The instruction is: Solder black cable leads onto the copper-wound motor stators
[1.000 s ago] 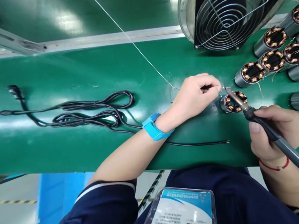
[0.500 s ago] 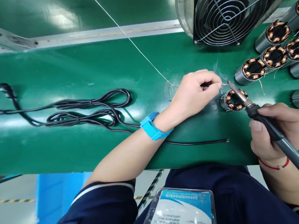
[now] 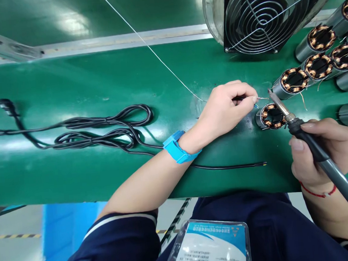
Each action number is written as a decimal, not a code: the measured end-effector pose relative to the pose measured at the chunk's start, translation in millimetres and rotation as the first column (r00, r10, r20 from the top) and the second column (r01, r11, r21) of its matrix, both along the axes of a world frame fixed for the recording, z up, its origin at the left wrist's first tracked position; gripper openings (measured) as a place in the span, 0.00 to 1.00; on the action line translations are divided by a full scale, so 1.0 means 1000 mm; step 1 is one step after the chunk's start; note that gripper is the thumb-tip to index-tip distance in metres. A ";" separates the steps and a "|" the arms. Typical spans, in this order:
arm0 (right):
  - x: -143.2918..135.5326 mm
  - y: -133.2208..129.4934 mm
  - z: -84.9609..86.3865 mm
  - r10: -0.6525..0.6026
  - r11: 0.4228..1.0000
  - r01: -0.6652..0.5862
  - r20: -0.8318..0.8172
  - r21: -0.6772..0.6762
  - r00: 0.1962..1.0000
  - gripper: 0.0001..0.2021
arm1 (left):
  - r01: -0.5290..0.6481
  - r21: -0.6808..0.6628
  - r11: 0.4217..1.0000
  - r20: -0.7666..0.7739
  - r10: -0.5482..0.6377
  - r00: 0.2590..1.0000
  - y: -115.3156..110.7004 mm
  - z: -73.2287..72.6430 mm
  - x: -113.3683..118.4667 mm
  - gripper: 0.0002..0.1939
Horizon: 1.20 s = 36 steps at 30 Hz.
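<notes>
My left hand (image 3: 228, 106) is closed in a pinch on the end of a black cable, mostly hidden in the fingers. Thin bare wire ends (image 3: 262, 98) and a blue lead poke out past the fingertips. A thin silvery solder wire (image 3: 164, 62) runs down from the top into the same hand. My right hand (image 3: 326, 146) grips a soldering iron (image 3: 315, 145) by its dark handle; its tip is close by the wire ends, and I cannot tell if they touch. Just below the tip lies a copper-wound motor stator (image 3: 269, 117).
Several more stators (image 3: 293, 81) stand at the right. A fan with a wire guard (image 3: 263, 21) is at the back. Two bundled black cords (image 3: 94, 138) lie left on the green table (image 3: 75, 174); another black cable end (image 3: 231, 166) lies near the front edge.
The iron's tip has shifted slightly right, toward the end of the wires, and the wisp of smoke above it is no longer visible. My left hand has hardly moved.
</notes>
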State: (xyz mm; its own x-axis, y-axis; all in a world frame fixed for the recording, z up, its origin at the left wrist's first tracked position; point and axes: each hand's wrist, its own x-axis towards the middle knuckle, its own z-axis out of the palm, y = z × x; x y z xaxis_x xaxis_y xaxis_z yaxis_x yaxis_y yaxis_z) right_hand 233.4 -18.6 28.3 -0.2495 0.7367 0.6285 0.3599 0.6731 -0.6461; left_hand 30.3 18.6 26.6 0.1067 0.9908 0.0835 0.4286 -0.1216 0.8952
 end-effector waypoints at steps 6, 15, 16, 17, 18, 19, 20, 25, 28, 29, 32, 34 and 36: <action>0.001 0.001 0.000 -0.033 0.999 0.033 0.033 0.017 0.999 0.17 | 0.001 0.012 1.000 0.002 -0.001 1.000 0.000 -0.002 -0.001 0.07; -0.006 -0.004 -0.014 -0.087 0.994 0.088 0.011 -0.060 0.996 0.25 | -0.011 0.066 0.998 -0.011 0.012 1.000 -0.006 0.005 -0.001 0.07; -0.008 -0.004 -0.015 -0.082 0.993 0.080 -0.018 -0.088 0.996 0.25 | -0.019 0.076 0.997 0.006 0.019 1.000 -0.008 0.006 -0.001 0.07; -0.009 -0.005 -0.015 -0.079 0.990 0.072 -0.051 -0.118 0.996 0.25 | -0.025 0.079 0.997 0.023 0.024 0.999 -0.010 0.008 -0.001 0.06; -0.011 -0.004 -0.014 -0.087 0.987 0.076 -0.076 -0.141 0.993 0.24 | -0.028 0.078 0.997 0.037 0.025 0.999 -0.012 0.009 -0.002 0.05; -0.013 -0.003 -0.012 -0.104 0.983 0.092 -0.073 -0.156 0.992 0.22 | -0.026 0.073 0.997 0.046 0.023 0.999 -0.015 0.011 -0.002 0.04; -0.014 -0.002 -0.009 -0.120 0.980 0.111 -0.043 -0.163 0.992 0.21 | -0.018 0.064 0.998 0.050 0.015 0.999 -0.017 0.013 -0.003 0.03; -0.023 0.007 0.013 -0.099 0.973 0.132 0.173 -0.189 0.980 0.21 | 0.072 0.038 0.997 0.055 -0.074 0.996 -0.023 0.023 -0.003 0.05; -0.028 0.011 0.019 -0.092 0.963 0.125 0.145 -0.238 0.985 0.20 | 0.090 0.068 0.994 0.025 -0.092 0.995 -0.024 0.027 -0.003 0.07; -0.030 0.011 0.019 -0.091 0.959 0.121 0.125 -0.258 0.988 0.20 | 0.090 0.087 0.992 0.014 -0.092 0.996 -0.024 0.028 -0.002 0.07; -0.034 0.012 0.013 -0.074 0.945 0.080 0.031 -0.316 0.997 0.21 | 0.104 0.147 0.984 -0.014 -0.103 0.995 -0.025 0.029 -0.002 0.07; -0.035 0.013 0.007 -0.043 0.941 0.026 -0.041 -0.336 0.998 0.22 | 0.119 0.165 0.979 -0.032 -0.115 0.993 -0.025 0.030 -0.002 0.08; -0.036 0.015 0.002 -0.013 0.937 -0.023 -0.103 -0.349 0.995 0.23 | 0.128 0.165 0.978 -0.045 -0.123 0.991 -0.024 0.029 -0.003 0.08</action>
